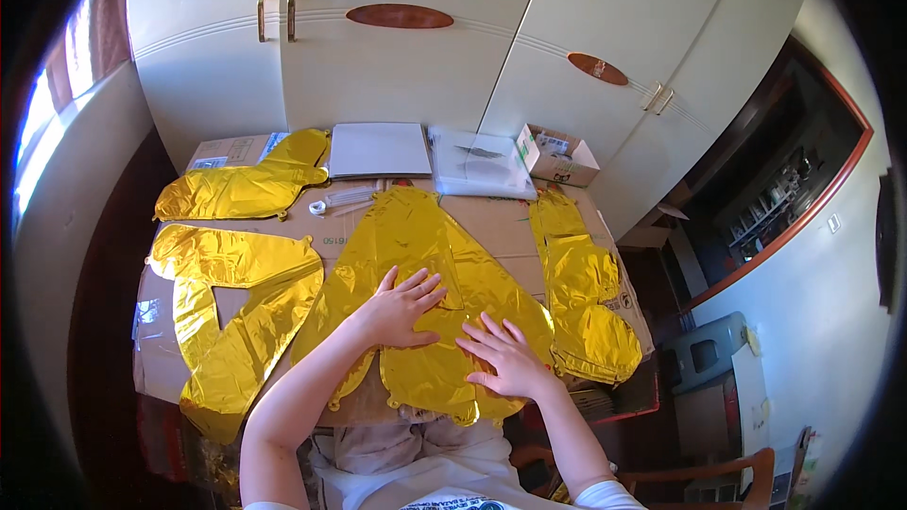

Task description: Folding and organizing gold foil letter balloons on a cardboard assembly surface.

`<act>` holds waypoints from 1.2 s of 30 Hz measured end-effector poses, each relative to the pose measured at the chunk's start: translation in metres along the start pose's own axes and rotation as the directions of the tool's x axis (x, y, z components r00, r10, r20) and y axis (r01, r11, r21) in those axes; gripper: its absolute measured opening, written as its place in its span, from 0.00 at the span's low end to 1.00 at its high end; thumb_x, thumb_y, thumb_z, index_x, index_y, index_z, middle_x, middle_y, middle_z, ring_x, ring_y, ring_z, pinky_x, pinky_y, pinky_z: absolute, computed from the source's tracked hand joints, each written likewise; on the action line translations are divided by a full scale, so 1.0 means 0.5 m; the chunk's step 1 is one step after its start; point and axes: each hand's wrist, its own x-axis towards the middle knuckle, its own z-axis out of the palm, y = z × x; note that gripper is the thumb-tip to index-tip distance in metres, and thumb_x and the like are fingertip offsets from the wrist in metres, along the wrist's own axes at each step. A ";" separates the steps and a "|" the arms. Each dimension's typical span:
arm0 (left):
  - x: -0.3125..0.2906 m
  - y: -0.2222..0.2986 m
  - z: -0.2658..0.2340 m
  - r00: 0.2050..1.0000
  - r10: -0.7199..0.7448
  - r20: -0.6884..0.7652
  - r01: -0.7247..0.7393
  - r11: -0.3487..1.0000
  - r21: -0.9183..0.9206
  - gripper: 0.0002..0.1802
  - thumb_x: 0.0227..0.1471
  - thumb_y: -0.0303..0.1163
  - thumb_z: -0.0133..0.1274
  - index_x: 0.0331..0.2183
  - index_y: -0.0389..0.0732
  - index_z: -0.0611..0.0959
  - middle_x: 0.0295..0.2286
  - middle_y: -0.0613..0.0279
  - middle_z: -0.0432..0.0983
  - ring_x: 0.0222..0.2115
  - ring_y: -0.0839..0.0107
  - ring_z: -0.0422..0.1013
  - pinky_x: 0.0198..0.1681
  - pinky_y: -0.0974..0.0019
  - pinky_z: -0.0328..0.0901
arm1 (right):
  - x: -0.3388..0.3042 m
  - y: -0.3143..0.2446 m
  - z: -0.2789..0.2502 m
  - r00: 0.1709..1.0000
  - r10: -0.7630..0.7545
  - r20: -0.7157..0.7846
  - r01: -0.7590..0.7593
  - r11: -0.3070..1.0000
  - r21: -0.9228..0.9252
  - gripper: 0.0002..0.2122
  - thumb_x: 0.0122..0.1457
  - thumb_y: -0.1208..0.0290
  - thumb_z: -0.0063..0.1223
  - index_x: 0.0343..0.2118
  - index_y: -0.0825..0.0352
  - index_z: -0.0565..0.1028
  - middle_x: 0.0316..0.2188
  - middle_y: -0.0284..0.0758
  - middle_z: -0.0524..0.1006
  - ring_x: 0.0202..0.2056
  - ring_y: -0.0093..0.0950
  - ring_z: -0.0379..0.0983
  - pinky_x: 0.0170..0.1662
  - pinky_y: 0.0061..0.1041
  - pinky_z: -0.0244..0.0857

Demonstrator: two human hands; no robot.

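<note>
Head view: the large gold balloon (425, 250) lies flat on the cardboard (496, 231), centred before the person; left hand (402, 307) and right hand (507, 361) rest on it, fingers extended and spread, gripping nothing; smaller gold balloons (265, 335) flank it.

Wide fisheye view from the person's head, facing down and forward over a table (501, 241).
The camera, the left of a side-by-side pair, sits above the shirt (435, 484) at the bottom middle of the frame; forearms (307, 387) rise from the lower edge, and the left hand (401, 310) and right hand (510, 357) show just below the centre, near the lens. The table fills the middle, seen from above at a slant. Farther off, the cupboard (406, 76) spans the top. The view takes in a window (42, 123) at the far left and a doorway (803, 132) at the upper right, its edge bowed. Black rounds off the corners.
</note>
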 end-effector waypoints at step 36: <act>0.002 0.003 -0.002 1.000 0.011 0.010 -0.012 0.998 0.056 0.60 0.35 0.71 0.56 0.62 0.42 0.61 0.63 0.55 0.52 0.65 0.60 0.45 0.65 0.40 0.38 | -0.212 -0.081 0.070 0.543 0.592 -0.596 -0.211 0.783 0.585 0.07 0.54 0.77 0.58 0.28 0.65 0.70 0.22 0.28 0.67 0.19 0.17 0.59 0.22 0.17 0.54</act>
